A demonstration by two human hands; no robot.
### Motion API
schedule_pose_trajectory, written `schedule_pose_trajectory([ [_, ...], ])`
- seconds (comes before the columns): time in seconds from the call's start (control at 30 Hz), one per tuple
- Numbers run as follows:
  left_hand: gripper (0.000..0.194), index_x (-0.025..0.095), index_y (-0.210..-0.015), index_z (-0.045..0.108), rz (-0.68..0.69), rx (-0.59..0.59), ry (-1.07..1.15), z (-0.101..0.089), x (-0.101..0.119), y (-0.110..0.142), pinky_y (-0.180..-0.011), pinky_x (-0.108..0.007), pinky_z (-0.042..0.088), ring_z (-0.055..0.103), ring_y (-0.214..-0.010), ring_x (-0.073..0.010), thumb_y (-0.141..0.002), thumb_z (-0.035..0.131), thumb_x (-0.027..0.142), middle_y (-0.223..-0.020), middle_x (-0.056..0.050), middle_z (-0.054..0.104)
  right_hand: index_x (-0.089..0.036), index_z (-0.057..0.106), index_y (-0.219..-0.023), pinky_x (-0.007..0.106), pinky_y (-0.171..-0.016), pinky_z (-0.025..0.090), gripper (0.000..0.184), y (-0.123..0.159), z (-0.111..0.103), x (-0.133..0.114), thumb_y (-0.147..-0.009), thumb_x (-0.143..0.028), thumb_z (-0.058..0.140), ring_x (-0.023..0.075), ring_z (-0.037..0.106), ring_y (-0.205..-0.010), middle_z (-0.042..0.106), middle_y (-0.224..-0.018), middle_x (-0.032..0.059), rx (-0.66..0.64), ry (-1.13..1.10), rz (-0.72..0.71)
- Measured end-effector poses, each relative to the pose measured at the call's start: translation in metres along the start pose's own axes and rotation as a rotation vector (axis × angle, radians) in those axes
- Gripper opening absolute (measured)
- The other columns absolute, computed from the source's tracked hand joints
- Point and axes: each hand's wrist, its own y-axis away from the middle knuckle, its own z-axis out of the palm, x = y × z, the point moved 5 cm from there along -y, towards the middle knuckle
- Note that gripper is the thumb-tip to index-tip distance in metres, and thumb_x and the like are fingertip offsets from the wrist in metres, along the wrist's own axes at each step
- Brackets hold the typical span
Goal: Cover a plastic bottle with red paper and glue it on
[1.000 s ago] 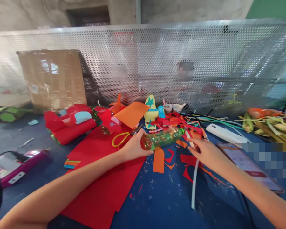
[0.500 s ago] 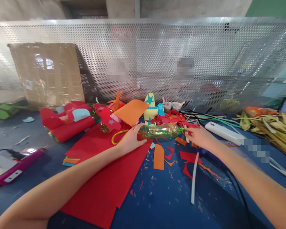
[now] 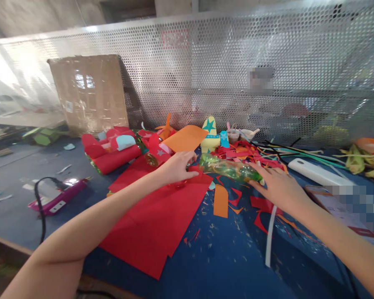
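A clear green plastic bottle (image 3: 226, 167) lies on its side above the table, blurred by motion. My left hand (image 3: 177, 168) curls around its base end, thumb below and fingers above; red shows through the clear base. At the other end, my right hand (image 3: 272, 182) has its thumb and fingers around the neck, and the cap is mostly hidden. A small pale piece shows beside the right fingers, too blurred to name. Under the left hand spreads a large red sheet (image 3: 152, 224). An orange cut piece (image 3: 220, 201) lies just below the bottle.
Red paper-covered bottles (image 3: 121, 160) and an orange sheet (image 3: 185, 139) lie behind my left hand. A yellow figure with stars (image 3: 210, 139) stands at the back. A white glue gun (image 3: 318, 172), a phone (image 3: 339, 211), a purple power strip (image 3: 60, 199) and a cardboard box (image 3: 89, 95) surround the area.
My view has turned left, so the scene sits further right. The bottle now tilts down toward its neck, and my right hand has spread further over the neck end.
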Motion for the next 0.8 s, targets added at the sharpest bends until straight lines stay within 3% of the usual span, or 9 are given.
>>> schedule_pose_trajectory([
  [0.1, 0.043, 0.018, -0.097, 0.062, -0.018, -0.117, -0.136, -0.001, 0.001, 0.016, -0.088, -0.041, 0.043, 0.056, -0.097, -0.0310, -0.064, 0.073, 0.043, -0.100, -0.010, 0.063, -0.012, 0.046, -0.138, 0.049, -0.081, 0.049, 0.054, -0.008, 0.007, 0.009, -0.092, -0.039, 0.043, 0.0370, 0.063, -0.102, 0.071, -0.107, 0.0186, -0.015, 0.023, 0.048],
  [0.2, 0.054, 0.018, -0.111, 0.060, -0.107, -0.199, -0.263, 0.005, -0.007, 0.032, -0.091, -0.045, 0.041, 0.053, -0.104, -0.0354, -0.068, 0.070, 0.047, -0.112, -0.015, 0.060, -0.009, 0.047, -0.136, 0.054, -0.085, 0.047, 0.053, -0.013, 0.007, 0.012, -0.091, -0.037, 0.043, 0.0380, 0.062, -0.102, 0.069, -0.110, 0.0202, 0.056, 0.038, 0.059],
  [0.3, 0.053, 0.017, -0.119, 0.058, -0.149, -0.190, -0.244, 0.009, -0.013, 0.043, -0.093, -0.048, 0.041, 0.055, -0.107, -0.0364, -0.076, 0.063, 0.047, -0.115, -0.017, 0.061, -0.009, 0.049, -0.134, 0.053, -0.085, 0.048, 0.051, -0.010, -0.006, -0.003, -0.090, -0.035, 0.044, 0.0382, 0.059, -0.106, 0.063, -0.120, 0.0221, 0.188, 0.034, 0.019],
  [0.37, 0.047, 0.017, -0.120, 0.057, -0.156, -0.168, -0.212, 0.010, -0.017, 0.046, -0.096, -0.047, 0.040, 0.056, -0.109, -0.0347, -0.080, 0.058, 0.042, -0.115, -0.016, 0.062, -0.012, 0.054, -0.129, 0.051, -0.090, 0.048, 0.045, -0.006, -0.015, -0.024, -0.091, -0.033, 0.044, 0.0351, 0.060, -0.107, 0.064, -0.118, 0.0187, 0.206, -0.044, -0.073],
  [0.47, 0.042, 0.019, -0.118, 0.056, -0.170, -0.130, -0.141, 0.008, -0.025, 0.047, -0.096, -0.041, 0.041, 0.057, -0.110, -0.0314, -0.078, 0.057, 0.032, -0.117, -0.013, 0.062, -0.015, 0.064, -0.115, 0.048, -0.096, 0.048, 0.032, 0.004, -0.020, -0.067, -0.093, -0.030, 0.045, 0.0297, 0.060, -0.109, 0.067, -0.115, 0.0134, 0.076, -0.266, -0.282],
  [0.57, 0.047, 0.020, -0.116, 0.054, -0.209, -0.092, -0.053, 0.001, -0.038, 0.043, -0.090, -0.037, 0.045, 0.061, -0.105, -0.0288, -0.070, 0.061, 0.028, -0.114, -0.011, 0.065, -0.018, 0.062, -0.121, 0.046, -0.099, 0.047, 0.033, 0.016, -0.023, -0.110, -0.091, -0.027, 0.051, 0.0266, 0.058, -0.114, 0.065, -0.122, 0.0120, -0.079, -0.467, -0.441],
  [0.73, 0.044, 0.022, -0.103, 0.052, -0.277, -0.028, 0.082, -0.013, -0.057, 0.037, -0.083, -0.034, 0.048, 0.064, -0.092, -0.0246, -0.064, 0.066, 0.036, -0.097, -0.004, 0.067, -0.018, 0.037, -0.146, 0.053, -0.113, 0.028, 0.071, 0.032, -0.026, -0.171, -0.087, -0.052, 0.056, 0.0317, 0.032, -0.140, 0.032, -0.154, 0.0143, -0.357, -0.619, -0.658],
  [0.8, 0.042, 0.022, -0.098, 0.051, -0.292, -0.021, 0.134, -0.016, -0.060, 0.035, -0.079, -0.033, 0.049, 0.064, -0.089, -0.0237, -0.062, 0.067, 0.038, -0.090, -0.002, 0.066, -0.022, 0.036, -0.147, 0.056, -0.115, 0.021, 0.075, 0.037, -0.026, -0.184, -0.086, -0.061, 0.051, 0.0327, 0.024, -0.143, 0.025, -0.157, 0.0134, -0.405, -0.624, -0.718],
])
